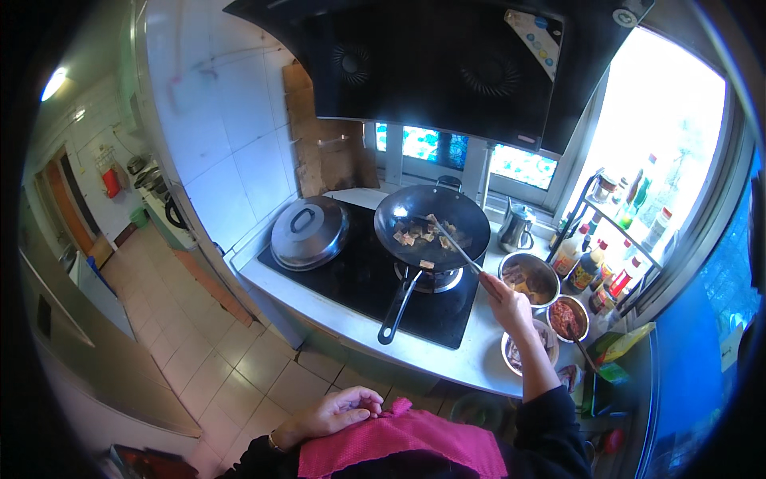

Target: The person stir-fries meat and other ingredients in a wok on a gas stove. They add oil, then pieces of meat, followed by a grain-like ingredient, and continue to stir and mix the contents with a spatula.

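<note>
A dark wok [432, 230] sits on the right gas burner, its long black handle pointing toward me. Several browned pieces of food [406, 238] lie inside it. My right hand [505, 299] grips the handle end of a metal spatula [458, 246], whose blade is among the pieces in the wok; the blade's exact shape is hard to make out. My left hand [347, 411] rests against my pink apron [401, 443] at waist height, fingers loosely curled, holding nothing that I can see.
A domed metal lid [310, 232] covers the left side of the black cooktop [359, 287]. Right of the wok stand a metal kettle [517, 227], a bowl of food [529, 278], a bowl of reddish minced food [568, 318] and sauce bottles [586, 269]. A black range hood [431, 78] overhangs the wok.
</note>
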`<move>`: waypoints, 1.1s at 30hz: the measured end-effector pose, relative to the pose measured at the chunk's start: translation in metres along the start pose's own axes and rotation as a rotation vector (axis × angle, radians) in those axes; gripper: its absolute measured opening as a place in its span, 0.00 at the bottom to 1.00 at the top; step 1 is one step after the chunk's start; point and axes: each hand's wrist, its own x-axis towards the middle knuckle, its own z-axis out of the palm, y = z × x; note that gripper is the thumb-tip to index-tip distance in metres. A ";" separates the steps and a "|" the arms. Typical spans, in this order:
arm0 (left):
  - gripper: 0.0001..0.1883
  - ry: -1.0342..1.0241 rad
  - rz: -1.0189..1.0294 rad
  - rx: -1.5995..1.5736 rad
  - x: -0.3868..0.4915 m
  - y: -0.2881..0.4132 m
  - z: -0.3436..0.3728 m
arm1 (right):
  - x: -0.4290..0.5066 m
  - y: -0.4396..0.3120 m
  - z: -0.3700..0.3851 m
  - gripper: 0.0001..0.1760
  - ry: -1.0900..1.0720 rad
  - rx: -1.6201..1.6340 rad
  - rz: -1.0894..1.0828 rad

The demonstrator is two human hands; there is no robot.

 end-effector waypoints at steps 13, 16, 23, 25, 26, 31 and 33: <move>0.15 -0.111 -0.061 -0.063 0.021 -0.012 -0.095 | -0.049 -0.106 -0.159 0.13 -0.078 -0.510 -0.014; 0.15 -0.162 -0.106 -0.067 0.028 -0.011 -0.107 | -0.045 -0.118 -0.146 0.13 -0.053 -0.547 0.046; 0.15 -0.267 -0.122 -0.099 0.034 -0.022 -0.131 | -0.013 -0.065 -0.053 0.23 0.082 -0.381 0.199; 0.16 -0.266 -0.134 -0.117 0.032 -0.023 -0.137 | -0.015 -0.058 -0.042 0.24 0.179 -0.281 0.243; 0.16 -0.266 -0.133 -0.135 0.031 -0.024 -0.140 | -0.018 -0.058 -0.039 0.23 0.205 -0.257 0.245; 0.15 -0.279 -0.185 -0.153 0.032 -0.025 -0.150 | -0.035 -0.067 -0.006 0.24 0.152 0.050 0.450; 0.15 -0.289 -0.232 -0.163 0.037 -0.028 -0.151 | -0.037 -0.070 0.020 0.24 0.172 0.413 0.574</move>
